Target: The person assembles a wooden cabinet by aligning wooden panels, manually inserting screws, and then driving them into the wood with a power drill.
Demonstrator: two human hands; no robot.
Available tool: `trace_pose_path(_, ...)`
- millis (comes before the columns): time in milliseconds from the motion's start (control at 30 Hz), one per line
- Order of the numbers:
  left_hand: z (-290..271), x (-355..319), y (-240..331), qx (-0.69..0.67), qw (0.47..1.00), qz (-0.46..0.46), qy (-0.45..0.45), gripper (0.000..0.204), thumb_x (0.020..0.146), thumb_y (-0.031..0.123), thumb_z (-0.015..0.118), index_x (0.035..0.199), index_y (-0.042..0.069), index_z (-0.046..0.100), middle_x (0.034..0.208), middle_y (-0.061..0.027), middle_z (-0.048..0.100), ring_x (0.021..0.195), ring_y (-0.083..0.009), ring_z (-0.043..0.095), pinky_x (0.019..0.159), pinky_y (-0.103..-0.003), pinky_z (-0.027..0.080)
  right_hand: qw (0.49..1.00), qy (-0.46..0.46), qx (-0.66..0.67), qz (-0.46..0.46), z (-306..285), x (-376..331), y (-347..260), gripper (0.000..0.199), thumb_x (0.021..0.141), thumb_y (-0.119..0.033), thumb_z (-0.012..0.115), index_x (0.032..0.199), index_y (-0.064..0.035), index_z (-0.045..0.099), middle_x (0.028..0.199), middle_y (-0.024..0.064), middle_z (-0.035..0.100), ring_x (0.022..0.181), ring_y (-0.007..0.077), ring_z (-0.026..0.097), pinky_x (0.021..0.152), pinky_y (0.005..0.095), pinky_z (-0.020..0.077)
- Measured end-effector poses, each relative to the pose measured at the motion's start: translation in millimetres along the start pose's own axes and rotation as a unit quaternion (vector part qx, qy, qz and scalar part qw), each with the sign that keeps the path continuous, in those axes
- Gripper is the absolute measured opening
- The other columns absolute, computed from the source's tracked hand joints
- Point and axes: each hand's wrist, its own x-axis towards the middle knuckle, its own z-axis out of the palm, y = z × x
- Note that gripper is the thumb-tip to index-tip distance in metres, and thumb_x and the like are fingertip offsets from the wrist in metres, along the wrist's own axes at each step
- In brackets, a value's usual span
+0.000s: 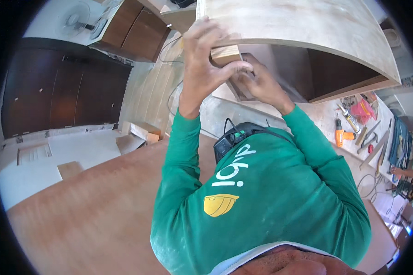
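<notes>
At twelve o'clock, the left hand (201, 68) spread wide beside a wood block (226, 54) at the cabinet (303, 23), right hand (261, 83) curled, grip unclear, the apparent positioning next requiring steadiness.

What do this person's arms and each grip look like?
The left sleeve and right sleeve are full-length and green; pale smudges show high on the left one. Neither the left grip nor the right grip wears a glove.
</notes>
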Motion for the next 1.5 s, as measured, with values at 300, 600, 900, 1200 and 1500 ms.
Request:
trace_pose_path(300, 20, -38, -5, -0.164, 0.96, -0.223, 0.045, 0.119, 0.074, 0.046, 0.094, 0.159, 0.0, 0.023, 0.154, -0.0192, 0.035, 0.143, -0.0305, 0.043, 0.119, -0.044, 0.04, 0.997, 0.077, -0.012, 0.007, 20, -3, 5, 0.029, 0.103, -0.016, 0.065, 0.126, -0.0002, 0.059, 0.11, 0.0137, 0.069, 0.1, 0.0193, 0.065, 0.09, 0.0362, 0.0529)
trace_pose_path(600, 26, -36, -2, -0.074, 0.977, -0.197, 0.041, 0.128, 0.069, 0.045, 0.097, 0.16, -0.001, 0.019, 0.153, -0.0214, 0.037, 0.143, -0.0333, 0.041, 0.119, -0.046, 0.036, 0.991, 0.133, -0.028, -0.015, 9, -2, 3, 0.027, 0.101, -0.012, 0.064, 0.123, 0.0034, 0.059, 0.106, 0.0184, 0.073, 0.1, 0.0227, 0.07, 0.087, 0.0366, 0.0538)
trace_pose_path(900, 53, -22, 21, -0.084, 0.954, -0.25, 0.144, 0.121, 0.064, 0.018, 0.098, 0.154, -0.001, 0.02, 0.143, -0.024, 0.042, 0.132, -0.0345, 0.049, 0.112, -0.046, 0.042, 0.993, 0.089, -0.067, 0.033, 11, 2, -4, 0.028, 0.096, -0.005, 0.061, 0.122, 0.0041, 0.059, 0.109, 0.0233, 0.071, 0.101, 0.0294, 0.068, 0.092, 0.0396, 0.0529)
trace_pose_path(1200, 59, -24, 13, -0.099, 0.943, -0.262, 0.18, 0.113, 0.067, 0.015, 0.094, 0.153, -0.002, 0.023, 0.135, -0.0245, 0.046, 0.126, -0.0364, 0.053, 0.109, -0.047, 0.043, 0.998, -0.025, -0.048, 0.021, -13, 2, 25, 0.055, 0.095, -0.012, 0.069, 0.145, 0.0021, 0.051, 0.133, 0.0234, 0.066, 0.127, 0.0329, 0.062, 0.104, 0.0409, 0.0498)
trace_pose_path(1500, 47, -23, 12, -0.019, 0.963, -0.228, 0.143, 0.119, 0.068, 0.019, 0.097, 0.156, -0.004, 0.02, 0.14, -0.0263, 0.044, 0.133, -0.0386, 0.048, 0.112, -0.048, 0.042, 0.78, 0.302, 0.265, 0.479, -70, -110, 287, 0.063, 0.109, -0.052, 0.044, 0.156, -0.0103, 0.042, 0.148, 0.0117, 0.058, 0.145, 0.0258, 0.045, 0.119, 0.0492, 0.0313)
